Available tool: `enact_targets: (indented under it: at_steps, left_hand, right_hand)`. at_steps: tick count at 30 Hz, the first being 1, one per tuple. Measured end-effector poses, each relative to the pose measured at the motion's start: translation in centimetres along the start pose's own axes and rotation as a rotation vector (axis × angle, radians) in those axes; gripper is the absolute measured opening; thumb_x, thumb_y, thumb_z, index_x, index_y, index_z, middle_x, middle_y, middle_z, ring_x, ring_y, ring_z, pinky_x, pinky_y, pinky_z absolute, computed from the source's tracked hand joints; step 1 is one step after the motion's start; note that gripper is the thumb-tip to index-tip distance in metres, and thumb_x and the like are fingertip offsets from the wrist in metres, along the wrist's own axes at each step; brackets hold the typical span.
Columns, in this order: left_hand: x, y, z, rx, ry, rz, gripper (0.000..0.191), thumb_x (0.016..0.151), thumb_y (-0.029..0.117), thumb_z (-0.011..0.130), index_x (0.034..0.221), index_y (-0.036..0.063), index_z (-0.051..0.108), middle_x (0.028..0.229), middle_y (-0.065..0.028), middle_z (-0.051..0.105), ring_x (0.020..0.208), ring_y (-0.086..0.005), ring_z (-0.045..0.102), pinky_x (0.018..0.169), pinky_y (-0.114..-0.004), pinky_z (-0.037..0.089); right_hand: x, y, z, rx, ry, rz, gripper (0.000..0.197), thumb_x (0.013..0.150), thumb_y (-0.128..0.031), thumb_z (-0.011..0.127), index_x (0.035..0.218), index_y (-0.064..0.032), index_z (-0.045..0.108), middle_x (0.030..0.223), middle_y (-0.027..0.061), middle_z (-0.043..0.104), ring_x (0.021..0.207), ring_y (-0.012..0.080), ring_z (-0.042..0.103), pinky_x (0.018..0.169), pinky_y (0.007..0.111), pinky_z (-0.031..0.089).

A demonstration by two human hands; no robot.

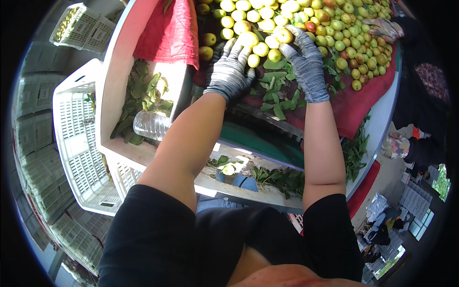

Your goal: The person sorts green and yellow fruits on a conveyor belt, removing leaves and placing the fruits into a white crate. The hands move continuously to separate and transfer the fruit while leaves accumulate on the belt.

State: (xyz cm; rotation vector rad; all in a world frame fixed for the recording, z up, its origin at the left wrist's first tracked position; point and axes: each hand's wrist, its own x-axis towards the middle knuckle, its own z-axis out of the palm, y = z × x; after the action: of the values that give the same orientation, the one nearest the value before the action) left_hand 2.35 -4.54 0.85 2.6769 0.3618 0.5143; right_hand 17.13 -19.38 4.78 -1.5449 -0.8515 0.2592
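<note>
Pale green and yellow jujube fruits (267,24) cover a dark red cloth (355,107) on the sorting table before me. My left hand (229,71), in a grey striped knit glove, lies palm down at the near edge of the fruits. Its fingers are spread against a few of them. Wearing a matching glove, my right hand (307,66) has its thumb and forefinger apart beside a yellowish jujube (283,35), touching or nearly touching it. Loose green leaves (276,89) lie on the cloth between my wrists.
A clear plastic bottle (152,125) and leaves lie in the table's left side trough. White plastic crates (77,143) stand left of the table's white rim (107,89). Another person's gloved hand (385,28) touches fruits at the right. A green chute (261,140) opens below my forearms.
</note>
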Motion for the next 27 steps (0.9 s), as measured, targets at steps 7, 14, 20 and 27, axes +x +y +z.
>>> enact_targets:
  at_steps: [7, 14, 20, 27]
  left_hand:
    - [0.0, -0.1, 0.0, 0.016, 0.036, 0.044, 0.062, 0.082, 0.03, 0.064, 0.136, 0.0056, 0.048, 0.146, -0.0173, 0.042, 0.137, -0.0377, 0.035, 0.114, -0.046, 0.032]
    - [0.1, -0.3, 0.1, 0.127, 0.002, 0.066, 0.058, 0.083, 0.031, 0.064, 0.133, 0.0046, 0.051, 0.142, -0.0184, 0.046, 0.137, -0.037, 0.035, 0.114, -0.048, 0.029]
    - [0.0, -0.5, 0.3, 0.113, 0.011, 0.051, 0.061, 0.082, 0.03, 0.064, 0.135, 0.0044, 0.048, 0.141, -0.0192, 0.046, 0.135, -0.0386, 0.036, 0.114, -0.048, 0.028]
    - [0.1, -0.3, 0.1, 0.108, 0.011, 0.066, 0.06, 0.081, 0.028, 0.064, 0.135, 0.0049, 0.049, 0.143, -0.0192, 0.044, 0.137, -0.0382, 0.035, 0.112, -0.047, 0.035]
  right_hand:
    - [-1.2, -0.6, -5.0, -0.963, 0.67, 0.233, 0.064, 0.086, -0.021, 0.067, 0.139, 0.001, 0.04, 0.128, 0.0243, 0.054, 0.119, 0.035, 0.055, 0.101, 0.043, 0.045]
    - [-4.9, -0.4, -4.2, -1.017, 0.227, 0.172, 0.077, 0.082, -0.024, 0.067, 0.148, -0.0069, 0.031, 0.149, 0.029, 0.03, 0.134, 0.0455, 0.038, 0.112, 0.05, 0.031]
    - [-6.0, -0.1, -6.9, -1.044, 0.525, 0.291, 0.058, 0.082, -0.02, 0.064, 0.134, 0.0004, 0.048, 0.125, 0.021, 0.054, 0.118, 0.0394, 0.049, 0.105, 0.048, 0.038]
    - [-7.2, -1.2, -5.4, -0.95, 0.388, 0.116, 0.063, 0.081, -0.028, 0.065, 0.138, -0.0046, 0.047, 0.147, 0.0228, 0.038, 0.137, 0.0448, 0.032, 0.116, 0.051, 0.023]
